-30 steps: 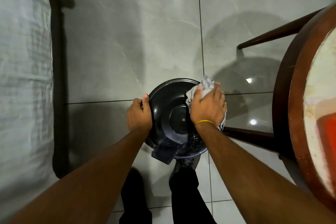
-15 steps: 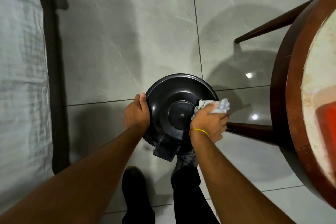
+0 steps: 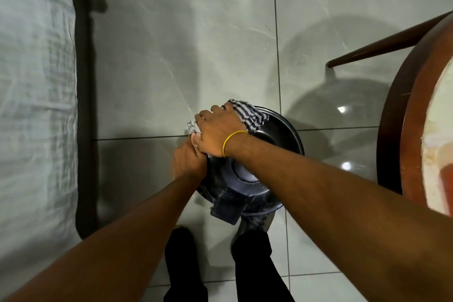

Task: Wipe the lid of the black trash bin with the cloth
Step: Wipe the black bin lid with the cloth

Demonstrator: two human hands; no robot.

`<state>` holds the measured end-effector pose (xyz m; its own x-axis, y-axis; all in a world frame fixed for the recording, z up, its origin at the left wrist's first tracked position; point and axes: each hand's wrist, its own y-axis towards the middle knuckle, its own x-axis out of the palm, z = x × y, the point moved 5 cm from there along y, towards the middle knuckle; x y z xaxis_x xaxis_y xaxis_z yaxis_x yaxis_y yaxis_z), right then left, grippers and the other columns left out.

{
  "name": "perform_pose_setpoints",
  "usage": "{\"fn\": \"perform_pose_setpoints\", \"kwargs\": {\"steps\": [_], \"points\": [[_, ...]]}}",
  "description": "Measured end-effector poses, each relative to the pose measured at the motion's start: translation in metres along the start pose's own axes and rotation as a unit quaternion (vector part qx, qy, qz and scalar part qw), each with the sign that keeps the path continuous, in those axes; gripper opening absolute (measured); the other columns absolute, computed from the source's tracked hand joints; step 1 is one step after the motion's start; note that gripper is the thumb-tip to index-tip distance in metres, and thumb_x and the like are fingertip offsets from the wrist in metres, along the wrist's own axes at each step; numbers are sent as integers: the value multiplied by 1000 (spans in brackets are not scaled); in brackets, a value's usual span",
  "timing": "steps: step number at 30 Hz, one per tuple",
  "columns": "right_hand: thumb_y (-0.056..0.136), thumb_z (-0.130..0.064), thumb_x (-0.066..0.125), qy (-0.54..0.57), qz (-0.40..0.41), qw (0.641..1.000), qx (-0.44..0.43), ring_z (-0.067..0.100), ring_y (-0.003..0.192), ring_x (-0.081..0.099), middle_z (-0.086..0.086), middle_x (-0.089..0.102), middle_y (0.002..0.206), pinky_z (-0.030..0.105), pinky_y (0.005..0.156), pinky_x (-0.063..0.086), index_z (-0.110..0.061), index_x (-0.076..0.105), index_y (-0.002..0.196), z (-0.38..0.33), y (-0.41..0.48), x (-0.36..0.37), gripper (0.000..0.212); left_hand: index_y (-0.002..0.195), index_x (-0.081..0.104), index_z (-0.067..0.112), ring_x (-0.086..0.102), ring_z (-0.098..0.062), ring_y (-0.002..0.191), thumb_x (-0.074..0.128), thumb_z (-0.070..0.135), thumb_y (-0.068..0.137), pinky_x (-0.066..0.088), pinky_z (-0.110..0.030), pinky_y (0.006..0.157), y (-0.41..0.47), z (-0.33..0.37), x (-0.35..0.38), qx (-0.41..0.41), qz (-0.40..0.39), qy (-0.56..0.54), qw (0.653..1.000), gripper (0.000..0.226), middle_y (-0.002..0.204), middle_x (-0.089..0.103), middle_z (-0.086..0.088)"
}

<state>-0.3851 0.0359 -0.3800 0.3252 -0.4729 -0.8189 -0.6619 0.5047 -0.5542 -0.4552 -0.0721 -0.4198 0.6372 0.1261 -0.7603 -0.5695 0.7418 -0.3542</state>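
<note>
The right hand (image 3: 218, 132), a thin yellow band (image 3: 231, 141) on its wrist, lies palm down and pressed onto the grey-and-white striped cloth (image 3: 247, 114), pinning it against the far left part of the round glossy black trash-bin lid (image 3: 282, 130). The left hand (image 3: 188, 163) is curled around the lid's left rim, just under the right hand and touching it. The forearms cross much of the lid; its raised centre disc (image 3: 245, 174) and the black foot pedal (image 3: 225, 208) show between them. The bin stands on pale grey floor tiles (image 3: 171, 56), beside a round dark wooden table (image 3: 402, 117) at right; a bed with a light sheet (image 3: 31, 93) lies well apart at left. 2 legs in black trousers (image 3: 252, 265) stand below.
</note>
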Motion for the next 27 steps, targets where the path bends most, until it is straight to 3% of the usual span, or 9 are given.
{"fn": "perform_pose_setpoints", "kwargs": {"steps": [5, 8, 11, 15, 18, 21, 24, 26, 27], "points": [[106, -59, 33, -2, -14, 1000, 15, 33, 152, 45, 0, 43, 172, 58, 122, 32, -20, 43, 163, 28, -3, -2, 70, 99, 68, 7, 67, -49, 84, 32, 36, 111, 38, -38, 66, -1, 10, 2, 1, 27, 24, 999, 47, 92, 73, -25], [107, -55, 33, 88, -3, 989, 118, 31, 159, 35, -4, 27, 180, 59, 125, 30, -24, 35, 168, 63, -9, -5, 69, 98, 63, 10, 66, -47, 84, 29, 42, 111, 36, -39, 66, -1, 8, 2, -20, 30, 36, 999, 49, 89, 71, -22], [106, -53, 32, 197, 19, 949, 246, 33, 156, 39, -3, 29, 177, 59, 122, 34, -23, 38, 164, 118, -28, 4, 66, 106, 67, 12, 66, -45, 86, 27, 46, 110, 37, -38, 68, -5, 8, 0, -50, 42, 27, 998, 52, 92, 72, -19], [108, -37, 44, 382, 76, 843, 371, 36, 153, 48, 6, 47, 168, 48, 126, 39, -19, 54, 155, 178, -81, 50, 51, 112, 67, 11, 68, -41, 91, 23, 48, 110, 41, -38, 72, -8, 7, 2, -77, 41, 26, 996, 58, 97, 73, -17], [115, -30, 39, 576, 168, 677, 425, 23, 155, 47, 6, 51, 166, 29, 130, 29, -18, 50, 161, 172, -125, 88, 49, 110, 66, 10, 67, -43, 91, 21, 49, 109, 47, -42, 73, -9, 7, 4, -85, 42, 40, 995, 59, 98, 72, -19], [114, -49, 35, 596, 218, 597, 492, 24, 130, 59, 5, 66, 140, 38, 114, 42, -28, 58, 153, 142, -157, 115, 50, 108, 66, 9, 66, -44, 92, 21, 49, 109, 49, -45, 76, -10, 7, 3, -94, 46, 49, 993, 60, 100, 72, -20], [115, -51, 35, 556, 260, 523, 591, 43, 132, 65, 19, 69, 147, 43, 108, 49, -17, 61, 150, 102, -188, 131, 55, 108, 65, 7, 66, -45, 95, 20, 49, 109, 53, -49, 81, -9, 7, 3, -102, 43, 58, 992, 61, 103, 72, -21], [117, -45, 38, 569, 312, 458, 608, 40, 142, 59, 17, 61, 158, 31, 112, 45, -14, 52, 158, 68, -200, 136, 54, 107, 65, 7, 67, -45, 95, 19, 50, 109, 54, -50, 83, -10, 7, 3, -110, 45, 65, 991, 63, 103, 73, -21], [117, -41, 39, 576, 338, 421, 614, 37, 146, 55, 16, 57, 162, 16, 111, 40, -11, 47, 161, 50, -205, 138, 54, 107, 65, 7, 67, -44, 95, 18, 50, 109, 54, -50, 83, -10, 7, 3, -110, 47, 68, 990, 63, 103, 73, -21]]}}
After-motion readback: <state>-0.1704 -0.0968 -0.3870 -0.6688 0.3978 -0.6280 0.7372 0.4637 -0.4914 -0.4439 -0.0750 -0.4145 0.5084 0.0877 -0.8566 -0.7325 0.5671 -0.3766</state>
